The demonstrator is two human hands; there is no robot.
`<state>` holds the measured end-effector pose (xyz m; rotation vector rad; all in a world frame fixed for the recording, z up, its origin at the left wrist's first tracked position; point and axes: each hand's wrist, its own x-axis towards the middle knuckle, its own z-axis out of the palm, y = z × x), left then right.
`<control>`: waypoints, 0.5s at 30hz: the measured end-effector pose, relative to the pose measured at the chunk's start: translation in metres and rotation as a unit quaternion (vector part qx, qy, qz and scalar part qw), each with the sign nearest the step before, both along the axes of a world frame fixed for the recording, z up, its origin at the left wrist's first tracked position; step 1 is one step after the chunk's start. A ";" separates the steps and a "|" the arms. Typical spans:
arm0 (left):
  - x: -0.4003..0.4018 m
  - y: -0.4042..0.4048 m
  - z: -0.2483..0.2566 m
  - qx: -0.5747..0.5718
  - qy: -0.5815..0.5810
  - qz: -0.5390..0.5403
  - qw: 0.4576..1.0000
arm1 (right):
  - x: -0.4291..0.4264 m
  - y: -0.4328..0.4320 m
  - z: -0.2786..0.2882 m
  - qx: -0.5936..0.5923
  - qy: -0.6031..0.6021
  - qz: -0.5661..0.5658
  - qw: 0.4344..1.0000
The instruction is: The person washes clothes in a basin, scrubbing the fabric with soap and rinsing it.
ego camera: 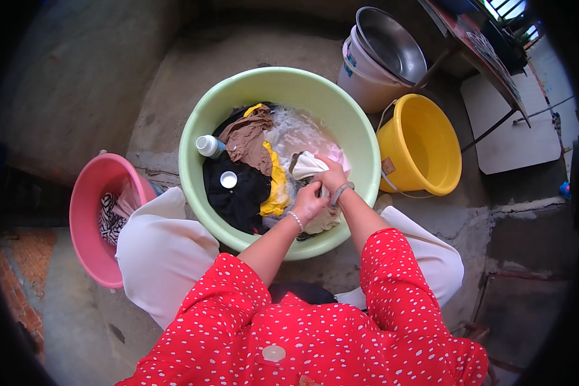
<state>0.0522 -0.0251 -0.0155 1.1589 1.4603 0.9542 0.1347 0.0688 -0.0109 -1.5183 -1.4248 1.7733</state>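
Note:
A large pale green plastic basin (217, 101) stands between my knees, holding clothes and foamy water (301, 128). Both hands meet over its right side, gripping a white cloth garment (310, 165) with dark patterned parts. My right hand (333, 176) is closed round its upper end; my left hand (310, 201) pinches a lower fold just beneath. Part of the garment is hidden by my fingers. Brown cloth (248, 140), yellow cloth (276, 186) and black cloth (236, 202) lie bunched at the left. On them rest a white-topped bottle (210, 145) and a small white cap (228, 179).
A pink bucket (83, 222) with a striped cloth (110, 219) stands by my left knee. To the right are a yellow bucket (405, 144) and a white bucket (357, 91) topped by a steel bowl (391, 46). A thin-legged table (482, 48) stands beyond them.

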 end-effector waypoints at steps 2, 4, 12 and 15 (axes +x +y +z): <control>0.000 -0.001 -0.012 -0.062 -0.351 0.163 0.920 | -0.003 -0.003 -0.002 0.076 0.022 0.025 0.997; -0.008 -0.005 -0.004 -0.162 -0.543 0.254 0.784 | -0.005 -0.014 0.010 0.080 0.047 0.048 0.994; -0.053 -0.005 -0.007 -0.182 -0.702 0.201 0.658 | -0.017 -0.066 0.076 0.054 0.069 0.250 0.964; -0.055 0.004 -0.032 -0.103 -0.747 0.090 0.651 | -0.027 -0.087 0.083 0.374 -0.120 0.295 0.871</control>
